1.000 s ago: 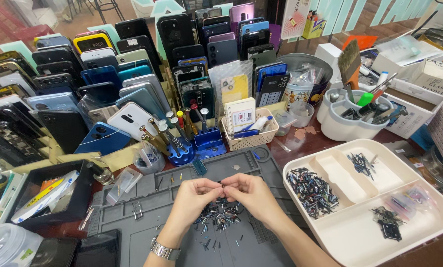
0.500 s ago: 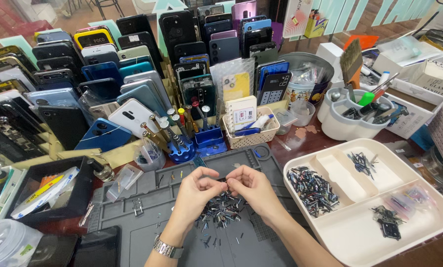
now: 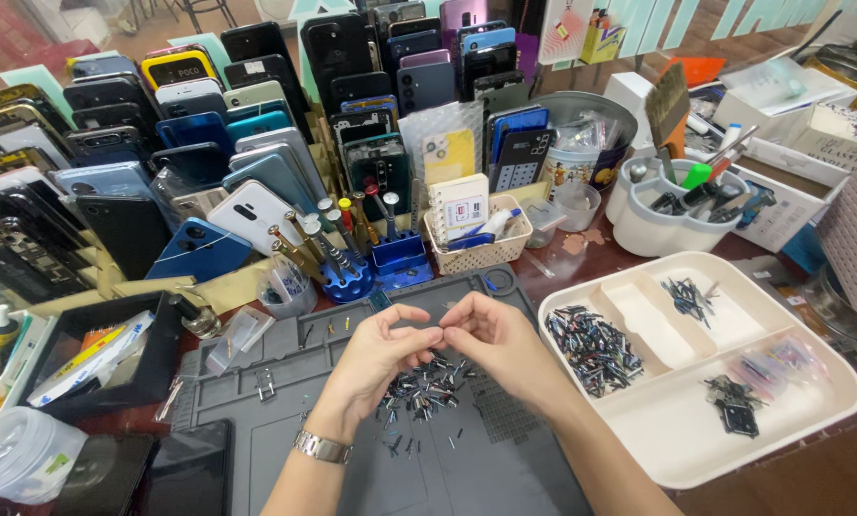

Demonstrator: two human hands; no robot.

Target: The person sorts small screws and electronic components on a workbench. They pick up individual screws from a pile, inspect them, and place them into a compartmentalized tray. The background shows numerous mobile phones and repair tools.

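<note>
My left hand and my right hand meet fingertip to fingertip above a grey work mat. Between the pinched fingers sits a tiny dark part, too small to tell which hand carries it. Right under the hands lies a loose pile of small dark metal parts on the mat. A metal watch is on my left wrist.
A white divided tray at the right holds several heaps of small dark parts. Behind the mat stand a blue screwdriver stand, a small wicker basket, rows of phone back covers and a white tool holder.
Both hands stay together over the pile, shifting slightly toward the far edge of the mat. The fingertips keep working the tiny part between them.
</note>
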